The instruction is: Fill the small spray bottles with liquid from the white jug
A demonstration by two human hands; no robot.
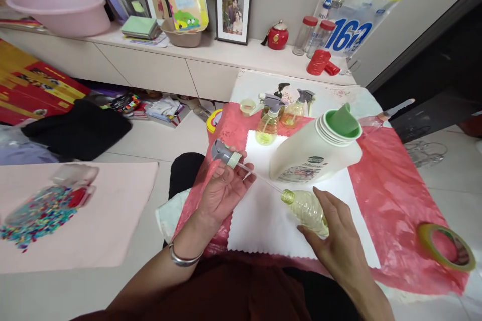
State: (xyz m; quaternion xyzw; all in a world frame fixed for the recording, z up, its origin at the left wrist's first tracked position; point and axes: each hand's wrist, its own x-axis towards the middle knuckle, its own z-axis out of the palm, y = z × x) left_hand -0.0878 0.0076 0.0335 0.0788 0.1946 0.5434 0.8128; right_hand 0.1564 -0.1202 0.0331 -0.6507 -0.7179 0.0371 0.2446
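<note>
My left hand (226, 188) grips a grey trigger sprayer head (223, 152) with a pale collar, its palm turned up. From the collar a thin clear dip tube (263, 179) slants down to the right, its end at the mouth of a spray bottle. This ribbed, see-through yellow-green spray bottle (306, 209) is tilted, neck to the left. My right hand (335, 225) holds it around its lower part, between thumb and fingers. Beside them stands a large white jug (297, 158) with a green funnel-like piece (342, 121) in its mouth.
Behind the jug stand several sprayer bottles (267, 128) and a small cup (247, 106). White paper (248, 230) covers part of the red plastic sheet (395, 185). A tape roll (446, 246) lies at the right edge. Colourful small pieces (41, 215) lie on a pink mat at left.
</note>
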